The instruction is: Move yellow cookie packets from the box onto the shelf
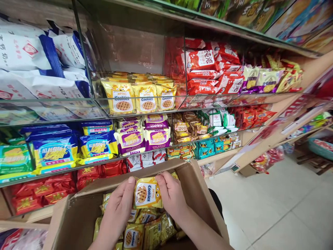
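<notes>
A yellow cookie packet is held sideways over an open cardboard box. My left hand grips its left end, thumb on top. On the right end, the fingers of my right hand are closed. Below both hands, several more yellow cookie packets lie loosely in the box, some face up and some turned over. Similar cookie packets stand in rows in a shelf compartment above, behind a low clear front strip.
Neighbouring compartments hold white-and-blue bags, red packets, purple soda biscuits and blue biscuit packs. Clear dividers and glass shelf edges separate them. Tiled floor lies to the right, with a low wooden stool further back.
</notes>
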Demonstrator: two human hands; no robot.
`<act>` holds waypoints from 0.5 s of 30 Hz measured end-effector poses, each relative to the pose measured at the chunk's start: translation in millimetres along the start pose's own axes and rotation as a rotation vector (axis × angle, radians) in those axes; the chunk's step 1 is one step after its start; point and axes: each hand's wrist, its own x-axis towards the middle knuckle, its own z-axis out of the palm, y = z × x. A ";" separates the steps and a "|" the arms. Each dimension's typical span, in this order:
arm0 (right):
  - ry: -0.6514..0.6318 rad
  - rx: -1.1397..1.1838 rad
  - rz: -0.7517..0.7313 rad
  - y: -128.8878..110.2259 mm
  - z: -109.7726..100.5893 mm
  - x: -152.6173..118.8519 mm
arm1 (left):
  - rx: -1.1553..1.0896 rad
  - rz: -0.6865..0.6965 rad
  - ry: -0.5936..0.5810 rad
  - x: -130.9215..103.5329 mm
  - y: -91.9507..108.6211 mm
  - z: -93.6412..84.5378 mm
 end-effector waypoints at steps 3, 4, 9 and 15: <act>0.004 0.022 0.010 -1.4 1.5 -3.0 | 0.070 0.022 0.128 -0.5 -2.4 2.7; 0.012 0.034 0.015 -1.7 2.5 -4.1 | 0.096 0.044 0.158 -1.4 -3.2 3.7; 0.057 0.128 0.083 -2.1 7.7 -8.0 | 0.076 0.127 0.240 -8.5 -7.1 6.9; 0.008 0.420 0.303 -3.0 12.7 -11.6 | -0.273 -0.003 0.183 -8.3 -21.9 6.7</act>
